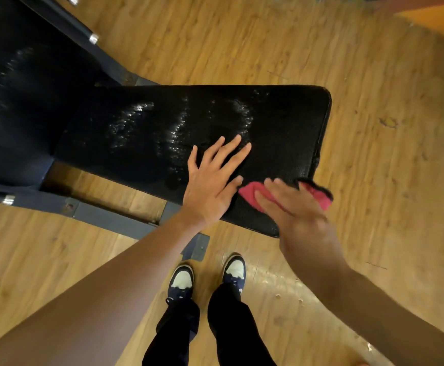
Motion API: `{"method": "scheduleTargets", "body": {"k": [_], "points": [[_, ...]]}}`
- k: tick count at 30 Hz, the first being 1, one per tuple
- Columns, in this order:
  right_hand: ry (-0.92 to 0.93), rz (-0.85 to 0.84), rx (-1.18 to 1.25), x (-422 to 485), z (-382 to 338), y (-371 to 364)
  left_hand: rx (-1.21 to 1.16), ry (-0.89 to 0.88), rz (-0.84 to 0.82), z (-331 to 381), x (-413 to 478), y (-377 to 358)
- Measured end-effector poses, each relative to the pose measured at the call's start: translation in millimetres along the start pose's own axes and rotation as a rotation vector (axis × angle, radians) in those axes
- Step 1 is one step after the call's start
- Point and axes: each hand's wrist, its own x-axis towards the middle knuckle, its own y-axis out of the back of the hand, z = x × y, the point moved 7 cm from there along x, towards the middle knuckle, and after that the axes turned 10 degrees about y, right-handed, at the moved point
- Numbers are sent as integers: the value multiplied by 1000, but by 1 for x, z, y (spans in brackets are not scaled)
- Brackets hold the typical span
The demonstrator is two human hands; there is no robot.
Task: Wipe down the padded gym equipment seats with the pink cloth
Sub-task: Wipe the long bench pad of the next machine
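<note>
A black padded seat (pixel 281 122) lies across the middle of the view, with wet streaks shining on its surface. My left hand (pixel 213 180) lies flat on the seat's near edge, fingers straight and spread. Just to its right, my right hand (pixel 292 207) presses the pink cloth (pixel 249 194) down on the seat's near right corner with flat fingers; it is motion-blurred. Part of the cloth sticks out past the hand at the seat's edge. A second black pad (pixel 17 88), also streaked, rises at the left.
The dark blue metal frame (pixel 104 217) of the bench runs along the floor below the seat, with a foot plate (pixel 197 247) close to my shoes (pixel 207 273). Wooden floor surrounds the bench on the right and behind it.
</note>
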Motion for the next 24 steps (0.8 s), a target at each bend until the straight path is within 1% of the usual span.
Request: {"method": "scheduleTargets", "body": {"k": [2, 3, 4, 5, 8, 9, 11, 13, 15, 16, 18, 20, 22, 24], "points": [[141, -25, 49, -35, -21, 0, -23, 2, -6, 0, 0, 1], [206, -63, 30, -41, -24, 1, -29, 4, -7, 0, 0, 1], [248, -90, 4, -37, -18, 3, -25, 4, -6, 0, 0, 0], [239, -101, -2, -24, -4, 6, -19, 3, -7, -1, 0, 0], [21, -107, -59, 52, 60, 14, -20, 3, 3, -2, 1, 0], [-36, -138, -64, 76, 75, 15, -24, 3, 5, -1, 0, 0], [-74, -165, -56, 99, 86, 10, -27, 2, 7, -1, 1, 1], [-37, -130, -48, 90, 80, 10, -30, -2, 11, 0, 1, 1], [-59, -85, -75, 72, 67, 19, -38, -5, 14, 0, 0, 1], [-115, -96, -104, 67, 64, 23, -40, -5, 11, 0, 0, 1], [-318, -181, -148, 67, 60, 26, -34, -1, 10, 1, 1, 1], [-491, -254, -118, 65, 52, 18, -24, 1, 7, 0, 1, 1], [-555, -214, -58, 73, 46, 9, -22, -1, 10, -1, 2, 2], [-505, -124, -87, 87, 44, 6, -27, 6, 2, -1, 1, 1]]}}
